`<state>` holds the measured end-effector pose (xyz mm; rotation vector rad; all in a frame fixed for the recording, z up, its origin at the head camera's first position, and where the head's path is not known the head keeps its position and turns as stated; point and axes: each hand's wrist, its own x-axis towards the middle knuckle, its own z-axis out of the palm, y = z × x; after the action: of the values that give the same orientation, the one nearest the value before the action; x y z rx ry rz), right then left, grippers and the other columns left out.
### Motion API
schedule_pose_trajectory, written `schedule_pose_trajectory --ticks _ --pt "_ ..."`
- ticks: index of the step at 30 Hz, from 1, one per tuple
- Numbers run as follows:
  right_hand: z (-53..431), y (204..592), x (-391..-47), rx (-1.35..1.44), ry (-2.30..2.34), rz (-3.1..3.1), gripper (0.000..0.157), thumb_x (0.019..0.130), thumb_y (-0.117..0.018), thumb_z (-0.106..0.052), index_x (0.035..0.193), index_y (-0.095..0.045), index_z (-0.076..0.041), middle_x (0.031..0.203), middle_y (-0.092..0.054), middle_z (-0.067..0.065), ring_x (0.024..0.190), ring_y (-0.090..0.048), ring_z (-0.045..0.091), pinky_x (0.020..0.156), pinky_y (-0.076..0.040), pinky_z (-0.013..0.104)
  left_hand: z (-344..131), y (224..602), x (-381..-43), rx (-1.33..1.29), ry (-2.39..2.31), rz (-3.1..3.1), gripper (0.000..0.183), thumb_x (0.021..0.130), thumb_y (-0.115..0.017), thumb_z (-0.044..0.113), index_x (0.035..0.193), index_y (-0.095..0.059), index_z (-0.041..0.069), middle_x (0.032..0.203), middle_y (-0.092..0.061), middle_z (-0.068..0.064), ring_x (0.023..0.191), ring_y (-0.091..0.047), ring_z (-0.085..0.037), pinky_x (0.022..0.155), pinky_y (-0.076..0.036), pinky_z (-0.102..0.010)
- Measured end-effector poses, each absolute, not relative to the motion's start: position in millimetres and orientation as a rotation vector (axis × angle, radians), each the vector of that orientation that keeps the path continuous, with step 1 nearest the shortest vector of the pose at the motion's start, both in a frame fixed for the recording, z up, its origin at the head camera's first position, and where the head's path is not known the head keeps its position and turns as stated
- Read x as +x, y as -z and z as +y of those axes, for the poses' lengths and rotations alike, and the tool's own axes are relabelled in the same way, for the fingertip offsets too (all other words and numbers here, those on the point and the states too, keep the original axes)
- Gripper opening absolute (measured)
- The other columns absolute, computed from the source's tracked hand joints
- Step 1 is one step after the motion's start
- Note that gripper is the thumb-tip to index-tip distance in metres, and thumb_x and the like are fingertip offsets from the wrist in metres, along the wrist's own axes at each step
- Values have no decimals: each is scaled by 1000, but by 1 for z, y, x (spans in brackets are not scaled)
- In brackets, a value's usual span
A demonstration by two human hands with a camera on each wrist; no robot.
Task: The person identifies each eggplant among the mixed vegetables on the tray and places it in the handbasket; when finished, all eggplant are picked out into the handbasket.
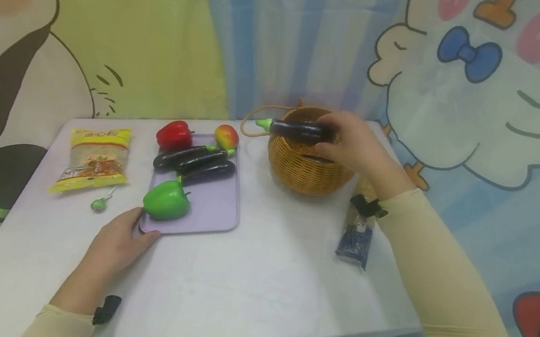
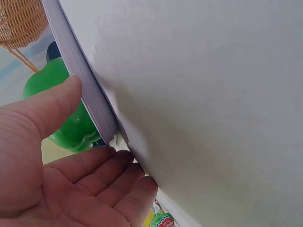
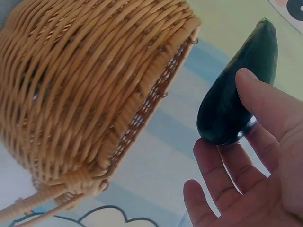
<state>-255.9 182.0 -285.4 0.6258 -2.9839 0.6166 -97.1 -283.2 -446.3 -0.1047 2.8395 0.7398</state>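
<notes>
My right hand [image 1: 354,144] holds an eggplant [image 1: 301,131] by its rounded end over the mouth of a wicker basket [image 1: 304,169]; its green stem points left. In the right wrist view the thumb lies along the dark eggplant [image 3: 222,104], fingers on its other side, beside the basket [image 3: 85,90]. At the near left corner of a lilac tray [image 1: 216,207], my left hand [image 1: 116,243] rests with thumb on the rim [image 2: 85,90] and fingers extended along the side. On the tray lie three eggplants [image 1: 201,160], a green bell pepper [image 1: 166,200], a red bell pepper [image 1: 174,135] and a mango [image 1: 226,136].
A yellow-edged food packet [image 1: 98,158] and a green-wrapped lollipop [image 1: 99,204] lie left of the tray. Below my right forearm is a blue-ended packet [image 1: 356,238]. The basket's looped handle [image 1: 250,117] leans left. A printed curtain [image 1: 288,44] hangs behind the white-covered table [image 1: 257,288].
</notes>
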Motion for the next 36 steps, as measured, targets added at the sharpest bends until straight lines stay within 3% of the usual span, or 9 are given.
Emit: schedule_pose_trajectory --ticks 9,18,28,36 --pt "201 293 -260 529 -550 -2977 54 92 -81 -31 141 -64 -14 141 -67 11 127 -63 33 110 -52 55 -285 448 -98 -110 -737 2830 89 101 -66 45 159 -28 -10 159 -33 -40 146 -31 -62 119 -29 -76" --pt "214 301 -273 489 -690 -2988 51 93 -80 -17 139 -63 -7 140 -63 19 132 -57 39 120 -42 60 -286 449 -98 -120 -740 2818 90 101 -65 46 159 -26 -11 160 -31 -41 147 -29 -62 120 -28 -76" --pt "218 302 -280 430 -648 -3064 49 94 -77 -14 139 -62 -2 139 -64 22 127 -60 41 113 -49 60 -286 450 -96 -115 -750 2825 90 102 -64 47 159 -26 -11 160 -31 -41 146 -29 -63 119 -28 -76" --pt "215 300 -287 463 -557 -3098 47 93 -78 -14 136 -64 -1 136 -66 23 128 -60 42 116 -45 62 -285 449 -97 -118 -748 2826 90 102 -64 46 160 -25 -10 160 -30 -40 146 -30 -62 119 -28 -77"
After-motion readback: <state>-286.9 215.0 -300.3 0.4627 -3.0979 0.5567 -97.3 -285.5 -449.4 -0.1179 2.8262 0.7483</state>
